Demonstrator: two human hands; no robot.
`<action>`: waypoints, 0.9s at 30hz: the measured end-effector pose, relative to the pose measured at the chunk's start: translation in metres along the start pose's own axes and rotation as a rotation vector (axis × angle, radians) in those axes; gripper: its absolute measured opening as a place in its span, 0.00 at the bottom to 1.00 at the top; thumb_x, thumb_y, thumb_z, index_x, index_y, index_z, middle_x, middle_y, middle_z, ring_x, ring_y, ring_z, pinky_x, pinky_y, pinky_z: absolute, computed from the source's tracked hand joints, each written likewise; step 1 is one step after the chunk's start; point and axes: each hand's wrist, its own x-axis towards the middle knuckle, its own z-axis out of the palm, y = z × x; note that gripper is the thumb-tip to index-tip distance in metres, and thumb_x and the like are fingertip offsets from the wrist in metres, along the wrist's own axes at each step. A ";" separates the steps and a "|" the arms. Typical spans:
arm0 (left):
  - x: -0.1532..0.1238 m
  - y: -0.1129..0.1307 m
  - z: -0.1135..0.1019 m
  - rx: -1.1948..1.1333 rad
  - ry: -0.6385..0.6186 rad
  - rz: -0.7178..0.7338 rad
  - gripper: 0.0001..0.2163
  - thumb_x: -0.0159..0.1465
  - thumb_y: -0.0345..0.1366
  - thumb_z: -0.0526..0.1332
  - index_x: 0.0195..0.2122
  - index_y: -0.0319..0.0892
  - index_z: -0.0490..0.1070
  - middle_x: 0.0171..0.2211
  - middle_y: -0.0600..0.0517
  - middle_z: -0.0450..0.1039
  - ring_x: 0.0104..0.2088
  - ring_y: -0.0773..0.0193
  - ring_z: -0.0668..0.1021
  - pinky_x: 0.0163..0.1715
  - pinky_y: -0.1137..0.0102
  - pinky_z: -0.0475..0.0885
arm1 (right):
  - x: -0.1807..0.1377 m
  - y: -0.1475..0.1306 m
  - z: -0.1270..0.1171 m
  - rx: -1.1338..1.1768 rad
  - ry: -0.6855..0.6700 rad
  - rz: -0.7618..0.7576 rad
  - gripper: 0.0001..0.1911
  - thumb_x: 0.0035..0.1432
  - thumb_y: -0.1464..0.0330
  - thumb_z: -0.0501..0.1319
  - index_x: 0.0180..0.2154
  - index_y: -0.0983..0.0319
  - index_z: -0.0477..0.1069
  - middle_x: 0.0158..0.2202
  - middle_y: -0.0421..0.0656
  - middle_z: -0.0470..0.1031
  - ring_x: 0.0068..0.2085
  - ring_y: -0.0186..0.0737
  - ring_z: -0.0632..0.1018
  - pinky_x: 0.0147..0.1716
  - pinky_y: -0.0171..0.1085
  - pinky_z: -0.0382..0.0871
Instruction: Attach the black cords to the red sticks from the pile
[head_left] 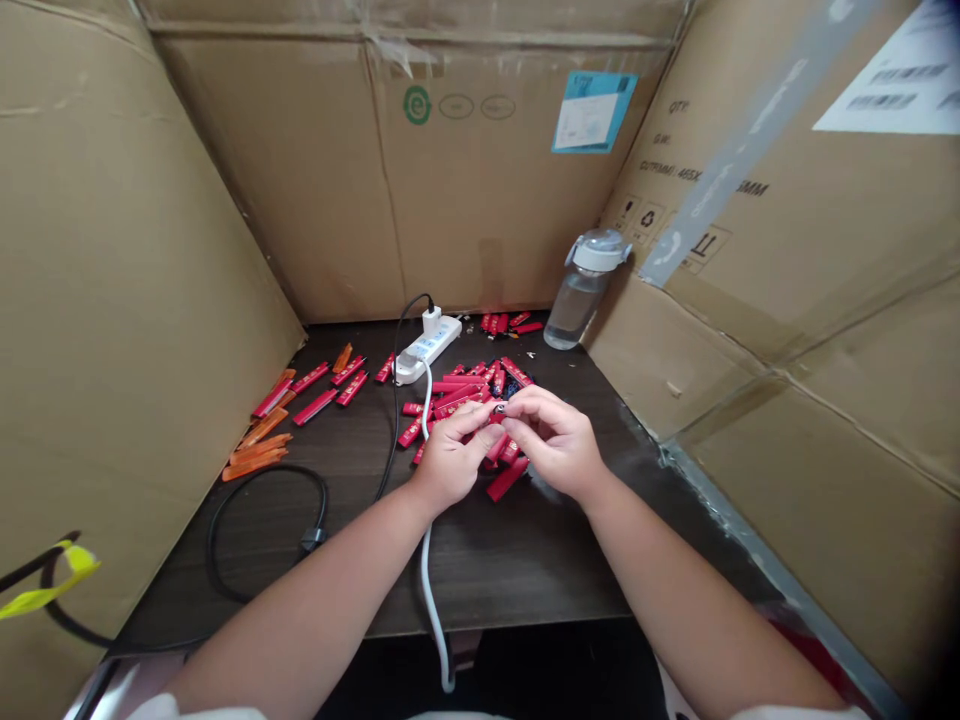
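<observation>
Above a heap of small red packets (457,398), my left hand (455,455) and my right hand (556,440) meet with fingertips pinched. Between them is a tiny dark-and-white piece (499,408), mostly covered by the fingers, so I cannot make out its kind. Both thumbs and forefingers close on it from either side. Under my hands the red packets with gold print lie in a loose pile. One red packet (508,480) rests just below my right hand. Some dark blue-black items (517,385) show among the pile.
A white power strip (427,350) with a plugged-in charger stands behind the pile. Its white cable (426,570) runs off the front edge; a black cable (322,500) loops left. Orange strips (259,455) lie at left. A water bottle (581,295) stands back right. Cardboard walls (480,200) enclose the table.
</observation>
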 end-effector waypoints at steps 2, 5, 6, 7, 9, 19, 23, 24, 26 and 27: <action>0.001 0.003 -0.001 0.027 -0.063 0.067 0.11 0.61 0.38 0.64 0.43 0.43 0.78 0.39 0.48 0.75 0.43 0.61 0.75 0.47 0.66 0.70 | 0.000 -0.004 -0.003 0.059 -0.045 0.029 0.02 0.59 0.70 0.61 0.35 0.62 0.72 0.35 0.44 0.69 0.29 0.32 0.73 0.26 0.34 0.70; 0.001 0.007 -0.003 0.036 -0.143 0.103 0.10 0.63 0.36 0.62 0.44 0.44 0.78 0.37 0.49 0.72 0.40 0.63 0.74 0.43 0.68 0.70 | -0.001 -0.009 -0.005 0.191 -0.111 0.104 0.04 0.59 0.67 0.61 0.33 0.62 0.71 0.35 0.42 0.68 0.30 0.33 0.73 0.27 0.34 0.71; 0.002 0.008 -0.003 0.037 -0.163 0.106 0.10 0.63 0.36 0.61 0.44 0.44 0.78 0.36 0.49 0.71 0.39 0.64 0.74 0.42 0.68 0.70 | -0.001 -0.009 -0.005 0.214 -0.117 0.115 0.05 0.58 0.66 0.62 0.32 0.62 0.70 0.34 0.42 0.67 0.30 0.32 0.73 0.27 0.34 0.71; 0.002 0.009 -0.004 0.040 -0.179 0.109 0.10 0.63 0.36 0.61 0.44 0.45 0.78 0.36 0.49 0.71 0.38 0.65 0.74 0.41 0.69 0.70 | 0.000 -0.010 -0.005 0.227 -0.115 0.119 0.06 0.58 0.66 0.62 0.31 0.62 0.70 0.33 0.41 0.66 0.29 0.32 0.73 0.27 0.34 0.71; 0.002 0.010 -0.005 0.056 -0.200 0.122 0.10 0.63 0.36 0.61 0.44 0.45 0.78 0.36 0.49 0.70 0.38 0.65 0.73 0.41 0.69 0.70 | -0.001 -0.010 -0.004 0.248 -0.109 0.116 0.06 0.58 0.67 0.63 0.30 0.62 0.70 0.32 0.41 0.66 0.29 0.32 0.72 0.27 0.33 0.71; 0.003 0.019 -0.012 0.110 -0.272 0.082 0.10 0.63 0.37 0.60 0.42 0.46 0.79 0.37 0.48 0.71 0.38 0.63 0.74 0.41 0.67 0.71 | -0.003 -0.009 -0.003 0.237 -0.123 0.125 0.09 0.57 0.65 0.63 0.29 0.62 0.69 0.31 0.41 0.65 0.29 0.33 0.71 0.27 0.35 0.69; 0.006 0.020 -0.017 0.144 -0.306 0.098 0.10 0.63 0.37 0.60 0.43 0.48 0.79 0.37 0.48 0.72 0.39 0.62 0.74 0.42 0.66 0.71 | -0.003 -0.008 -0.005 0.195 -0.130 0.082 0.08 0.57 0.66 0.63 0.29 0.61 0.68 0.31 0.41 0.66 0.30 0.33 0.70 0.28 0.35 0.69; 0.006 0.020 -0.018 0.151 -0.314 0.104 0.10 0.63 0.37 0.60 0.43 0.48 0.79 0.38 0.48 0.72 0.39 0.62 0.74 0.42 0.66 0.70 | -0.003 -0.008 -0.005 0.188 -0.135 0.082 0.07 0.57 0.66 0.63 0.29 0.61 0.68 0.31 0.41 0.66 0.30 0.33 0.70 0.28 0.35 0.68; 0.008 0.020 -0.019 0.170 -0.321 0.112 0.10 0.62 0.37 0.61 0.43 0.47 0.79 0.38 0.48 0.72 0.39 0.62 0.74 0.42 0.66 0.70 | -0.002 -0.007 -0.008 0.190 -0.159 0.101 0.08 0.57 0.67 0.63 0.29 0.62 0.68 0.31 0.41 0.65 0.29 0.33 0.70 0.28 0.34 0.68; 0.008 0.019 -0.019 0.183 -0.323 0.113 0.10 0.63 0.37 0.60 0.43 0.47 0.79 0.38 0.48 0.72 0.39 0.62 0.74 0.42 0.66 0.70 | -0.001 -0.007 -0.009 0.197 -0.175 0.115 0.08 0.57 0.67 0.63 0.29 0.62 0.68 0.31 0.40 0.65 0.29 0.32 0.71 0.28 0.34 0.68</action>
